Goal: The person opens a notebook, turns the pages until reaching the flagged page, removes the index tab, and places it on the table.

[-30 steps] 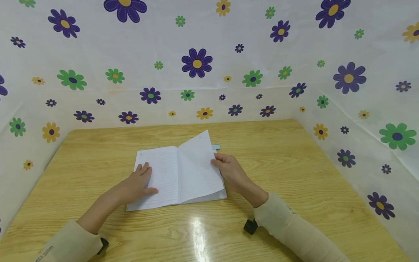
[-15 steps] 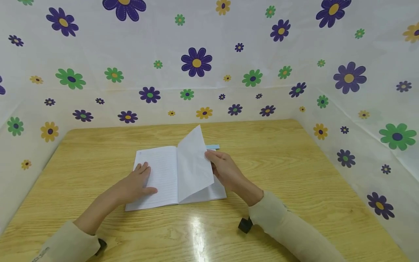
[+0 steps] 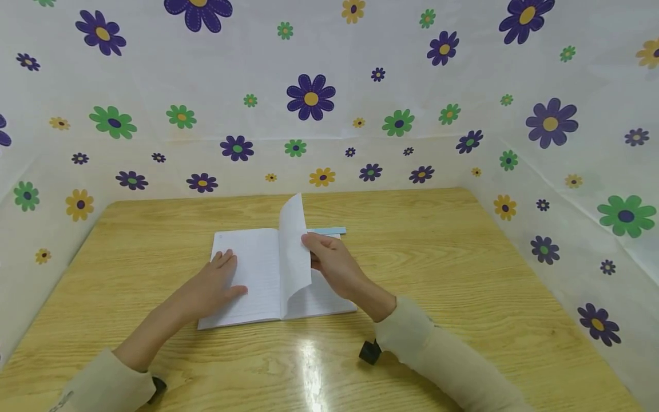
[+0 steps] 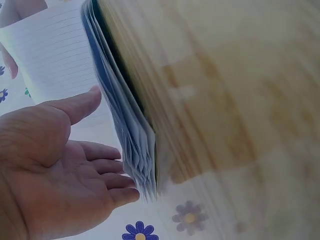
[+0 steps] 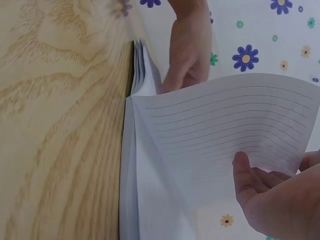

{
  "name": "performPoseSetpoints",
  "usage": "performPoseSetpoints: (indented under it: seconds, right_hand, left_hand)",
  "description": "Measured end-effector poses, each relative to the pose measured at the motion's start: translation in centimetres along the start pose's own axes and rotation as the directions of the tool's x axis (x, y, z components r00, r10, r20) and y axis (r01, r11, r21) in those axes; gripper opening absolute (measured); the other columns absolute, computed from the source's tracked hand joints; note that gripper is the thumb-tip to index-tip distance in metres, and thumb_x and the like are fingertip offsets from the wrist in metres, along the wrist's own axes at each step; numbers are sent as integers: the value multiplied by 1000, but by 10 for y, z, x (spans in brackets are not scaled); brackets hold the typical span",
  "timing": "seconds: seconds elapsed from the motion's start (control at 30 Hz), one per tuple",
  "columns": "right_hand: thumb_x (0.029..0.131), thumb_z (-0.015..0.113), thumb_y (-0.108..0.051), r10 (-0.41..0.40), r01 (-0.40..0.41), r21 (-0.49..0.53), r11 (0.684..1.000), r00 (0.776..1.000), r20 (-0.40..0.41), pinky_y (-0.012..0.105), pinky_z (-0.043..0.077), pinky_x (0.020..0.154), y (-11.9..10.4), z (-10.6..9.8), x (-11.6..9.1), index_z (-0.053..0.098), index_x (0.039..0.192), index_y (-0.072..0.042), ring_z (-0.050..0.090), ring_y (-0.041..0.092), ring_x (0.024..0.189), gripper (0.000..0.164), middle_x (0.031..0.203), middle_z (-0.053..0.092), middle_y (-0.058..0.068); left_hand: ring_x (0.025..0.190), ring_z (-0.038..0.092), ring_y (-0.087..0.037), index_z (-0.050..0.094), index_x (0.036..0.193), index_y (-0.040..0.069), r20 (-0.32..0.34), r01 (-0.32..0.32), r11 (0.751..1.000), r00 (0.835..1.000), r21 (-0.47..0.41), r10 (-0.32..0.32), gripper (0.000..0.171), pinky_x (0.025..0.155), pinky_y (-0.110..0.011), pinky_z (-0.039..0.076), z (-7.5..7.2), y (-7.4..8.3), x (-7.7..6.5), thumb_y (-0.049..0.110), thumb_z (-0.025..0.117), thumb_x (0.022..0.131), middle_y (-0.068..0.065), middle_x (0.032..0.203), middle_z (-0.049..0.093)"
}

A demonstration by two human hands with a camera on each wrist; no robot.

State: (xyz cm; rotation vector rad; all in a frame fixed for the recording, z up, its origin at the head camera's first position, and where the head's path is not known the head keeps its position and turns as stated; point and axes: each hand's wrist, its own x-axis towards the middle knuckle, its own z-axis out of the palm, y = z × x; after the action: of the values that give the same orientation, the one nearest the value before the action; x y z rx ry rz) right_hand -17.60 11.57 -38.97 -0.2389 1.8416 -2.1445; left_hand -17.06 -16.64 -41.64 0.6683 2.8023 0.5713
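A lined notebook (image 3: 257,246) lies spread on the wooden table in the head view. My left hand (image 3: 210,289) rests on its left page with straight, parted fingers. In the left wrist view, that hand's thumb and fingers (image 4: 115,195) lie against the notebook beside its fanned page edges. My right hand (image 3: 337,268) pinches the outer edge of a single page (image 3: 294,252), which stands raised and curved from the spine. The right wrist view shows the thumb (image 5: 241,162) on the lined face of that page, with the other fingers partly hidden behind it.
A light blue strip (image 3: 332,230) lies at the far edge of the notebook's right side. The wooden table (image 3: 437,246) extends around the notebook. White cloth (image 3: 206,86) printed with flowers stands behind and at both sides.
My right hand has moved left, lifting the page from low over the right side to nearly upright. More of the blue strip and right page now shows. The left hand has stayed in place.
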Motion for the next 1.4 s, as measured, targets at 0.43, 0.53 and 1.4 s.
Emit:
performPoseSetpoints:
  seconds: [0.43, 0.53, 1.4]
  right_hand:
    - [113, 45, -23, -63, 68, -80, 995, 996, 65, 39, 45, 113, 15, 21, 12, 49, 148, 8, 55, 29, 134, 47, 151, 51, 18]
    - [114, 42, -25, -106, 118, -115, 986, 989, 106, 37, 46, 112, 19, 25, 16, 51, 149, 4, 51, 23, 139, 46, 154, 51, 14]
    - [113, 42, -37, 2, 77, -307, 949, 968, 251, 29, 43, 113, 41, 43, 24, 57, 148, -5, 49, 5, 139, 50, 151, 56, -1]
  left_hand:
    - [156, 7, -45, 21, 160, -9, -171, -16, 989, 985, -144, -8, 77, 122, -63, 16, -20, 7, -5, 40, 51, 109, -27, 169, 13]
    - [157, 7, -42, 19, 161, -7, -220, -36, 979, 975, -199, -9, 74, 122, -62, 15, -27, 11, -8, 41, 46, 111, -25, 169, 12]
    - [151, 16, -53, 28, 156, -13, -103, 19, 988, 994, -151, -35, 78, 118, -68, 22, -15, -1, -9, 33, 63, 104, -34, 164, 20]
